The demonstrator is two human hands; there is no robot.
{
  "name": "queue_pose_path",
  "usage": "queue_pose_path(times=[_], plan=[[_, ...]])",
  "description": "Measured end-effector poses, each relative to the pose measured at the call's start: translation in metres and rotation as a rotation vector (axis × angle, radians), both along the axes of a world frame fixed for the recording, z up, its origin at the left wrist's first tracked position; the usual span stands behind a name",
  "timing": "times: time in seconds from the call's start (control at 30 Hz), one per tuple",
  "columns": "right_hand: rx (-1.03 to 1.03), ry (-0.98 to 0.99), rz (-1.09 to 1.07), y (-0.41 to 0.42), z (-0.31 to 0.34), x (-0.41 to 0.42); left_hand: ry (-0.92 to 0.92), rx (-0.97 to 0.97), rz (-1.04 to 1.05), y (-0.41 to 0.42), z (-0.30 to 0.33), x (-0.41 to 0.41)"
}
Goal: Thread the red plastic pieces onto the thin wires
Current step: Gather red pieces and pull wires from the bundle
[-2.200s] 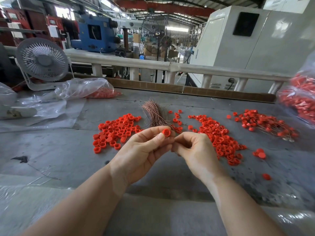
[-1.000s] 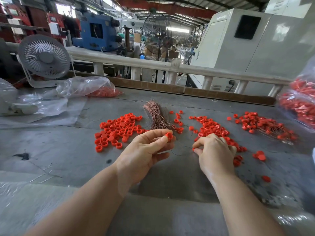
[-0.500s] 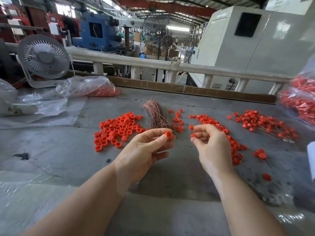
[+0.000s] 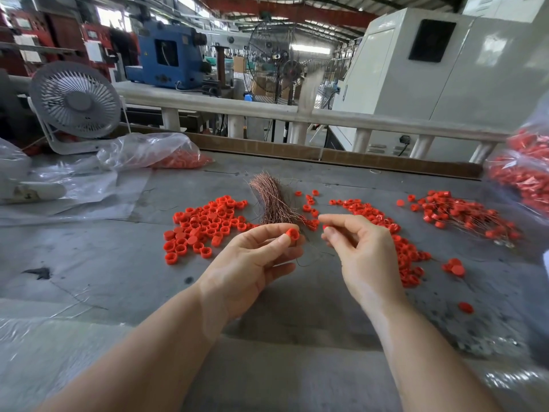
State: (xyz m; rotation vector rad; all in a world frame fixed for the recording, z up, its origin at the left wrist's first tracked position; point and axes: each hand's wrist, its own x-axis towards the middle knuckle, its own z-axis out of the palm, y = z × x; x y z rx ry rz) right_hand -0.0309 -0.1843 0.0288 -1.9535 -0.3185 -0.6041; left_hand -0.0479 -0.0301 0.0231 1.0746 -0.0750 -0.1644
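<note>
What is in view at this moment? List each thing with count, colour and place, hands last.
Loose cap pile: many, red, table left of centre.
Wire bundle: one, coppery, table centre, beyond the hands.
Second cap pile: many, red, behind the right hand.
Caps on wires: one heap, red, table far right.
Stray caps: a few, red, near right.
Bag of caps: one, clear, red contents, far left.
Second bag: one, clear, red contents, right edge.
Desk fan: one, white, far left.
Table: one, grey.
Left hand: pinches one red cap.
Right hand: pinches a small red piece, mostly hidden.
</note>
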Motion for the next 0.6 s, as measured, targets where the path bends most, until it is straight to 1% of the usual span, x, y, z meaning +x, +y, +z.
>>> queue_pose_path(times=[0.13,0.2,0.27,0.33,0.47,0.53,0.6], plan=[[0.035,0.013,0.103,0.006,0.002,-0.003,0.004,-0.001,0.0,0.001,0.0,0.0],[0.092,0.013,0.12,0.008,0.003,-0.004,0.003,0.0,0.001,0.001,0.0,0.0],[0.103,-0.02,0.112,0.009,0.002,-0.005,-0.001,0.0,0.008,0.001,0.0,-0.001],[0.064,-0.09,0.112,0.01,0.001,-0.006,-0.004,0.004,0.024,0.0,0.0,0.0],[-0.108,-0.269,0.129,0.012,-0.001,-0.007,-0.013,0.003,0.037,-0.001,-0.001,0.001],[-0.148,-0.282,0.139,0.013,-0.002,-0.007,-0.022,0.001,0.026,0.0,-0.002,0.001],[-0.129,-0.265,0.136,0.015,-0.002,-0.008,-0.031,0.012,0.014,0.0,-0.002,0.001]])
